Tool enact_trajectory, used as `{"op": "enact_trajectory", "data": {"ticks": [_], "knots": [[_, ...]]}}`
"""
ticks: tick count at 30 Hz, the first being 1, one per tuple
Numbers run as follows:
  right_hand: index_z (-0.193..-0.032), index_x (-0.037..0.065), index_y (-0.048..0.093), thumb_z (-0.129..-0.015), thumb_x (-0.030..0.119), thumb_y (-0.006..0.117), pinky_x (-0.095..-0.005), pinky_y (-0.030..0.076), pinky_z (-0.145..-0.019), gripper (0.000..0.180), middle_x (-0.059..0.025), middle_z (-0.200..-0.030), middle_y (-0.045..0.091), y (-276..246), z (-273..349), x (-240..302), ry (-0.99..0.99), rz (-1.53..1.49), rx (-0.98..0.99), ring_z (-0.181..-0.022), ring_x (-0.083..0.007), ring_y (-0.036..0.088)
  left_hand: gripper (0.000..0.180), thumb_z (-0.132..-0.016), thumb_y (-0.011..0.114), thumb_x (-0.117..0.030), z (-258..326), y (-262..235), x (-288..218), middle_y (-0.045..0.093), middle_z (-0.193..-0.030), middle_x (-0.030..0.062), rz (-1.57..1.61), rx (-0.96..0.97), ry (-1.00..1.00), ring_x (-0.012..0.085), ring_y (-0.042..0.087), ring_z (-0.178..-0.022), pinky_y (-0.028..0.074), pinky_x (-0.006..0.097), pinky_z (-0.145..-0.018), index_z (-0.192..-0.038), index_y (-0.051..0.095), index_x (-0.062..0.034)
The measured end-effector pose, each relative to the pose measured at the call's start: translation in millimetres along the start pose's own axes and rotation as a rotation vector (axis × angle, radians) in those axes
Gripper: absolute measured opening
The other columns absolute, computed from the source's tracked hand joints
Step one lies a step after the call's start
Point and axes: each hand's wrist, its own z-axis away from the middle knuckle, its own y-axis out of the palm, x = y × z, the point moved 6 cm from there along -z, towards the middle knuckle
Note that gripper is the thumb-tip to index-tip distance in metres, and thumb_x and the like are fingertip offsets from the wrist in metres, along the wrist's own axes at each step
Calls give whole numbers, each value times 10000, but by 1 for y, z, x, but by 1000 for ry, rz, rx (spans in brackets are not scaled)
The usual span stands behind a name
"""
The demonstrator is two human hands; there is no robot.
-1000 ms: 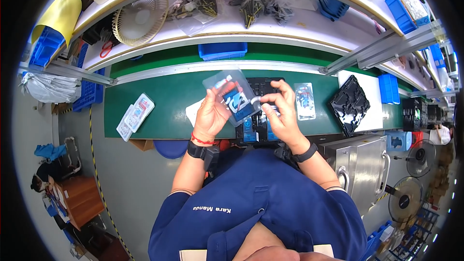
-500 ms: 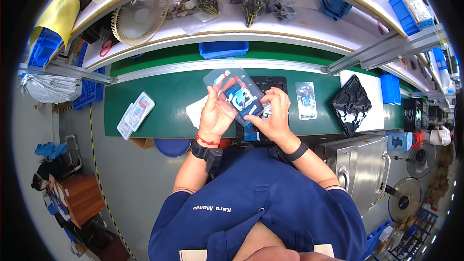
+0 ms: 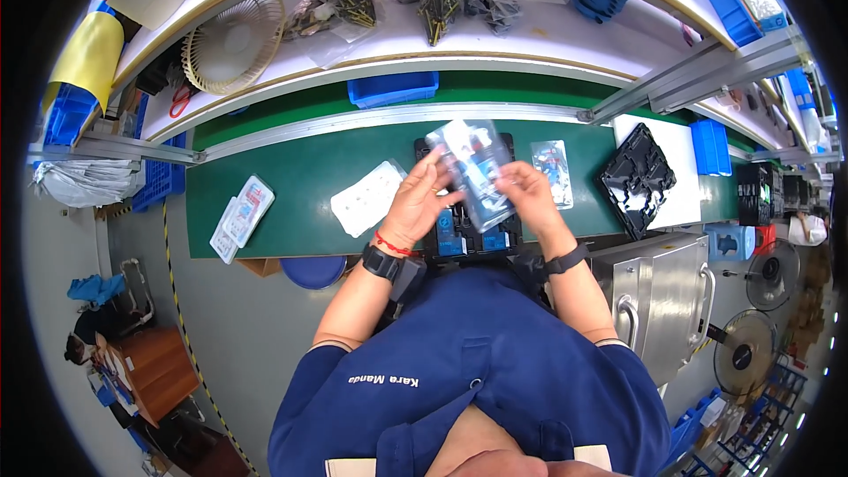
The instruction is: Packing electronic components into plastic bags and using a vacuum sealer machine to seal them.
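Note:
Both hands hold a clear plastic bag point(image 3: 475, 168) with a small blue and red item inside, lifted above the green bench point(image 3: 291, 181). My left hand point(image 3: 422, 199) grips its left edge with the fingers spread behind it. My right hand point(image 3: 528, 190) pinches its right side. Under the bag lies a black tray point(image 3: 468, 234) with blue parts in its pockets. A white blister tray point(image 3: 367, 199) lies just left of my left hand. Another filled clear bag point(image 3: 553, 173) rests flat to the right of my right hand.
A stack of black moulded trays point(image 3: 638, 178) sits on a white sheet at the right. Two white packs point(image 3: 240, 216) lie at the bench's left end. A blue bin point(image 3: 393, 88) stands behind the bench. A metal cabinet point(image 3: 658, 300) stands at my right. Shelves above hold bags of screws and a fan.
The bag has been turned and shifted a little to the right between my hands, which now hold it closer together over the black tray.

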Motion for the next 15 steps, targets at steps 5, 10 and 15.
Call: {"op": "enact_trajectory", "data": {"ticks": [5, 10, 15], "knots": [[-899, 2, 603, -774, 9, 621, -271, 452, -738, 127, -53, -847, 615, -147, 0, -90, 177, 127, -535, -814, -145, 561, 538, -688, 736, -178, 41, -125, -42, 488, -1219, 194, -1788, -553, 182, 316, 451, -1145, 382, 386, -949, -1160, 538, -14], [-905, -8, 600, -732, 62, 645, -374, 457, -767, 192, -135, -911, 611, -147, 15, -82, 90, 1250, -775, -906, -275, 570, 494, -660, 732, -160, 74, -163, -39, 483, -1241, 165, -2298, -528, 256, 347, 409, -1182, 339, 420, -979, -1119, 584, -49], [-914, 73, 613, -665, 188, 717, -410, 439, -790, 294, -156, -973, 548, -28, 10, -80, -159, 1089, 68, -928, -331, 521, 449, -695, 701, -137, 71, -162, -33, 479, -1249, 183, -2320, -521, 318, 357, 420, -1175, 342, 409, -987, -1119, 580, -50]]}}
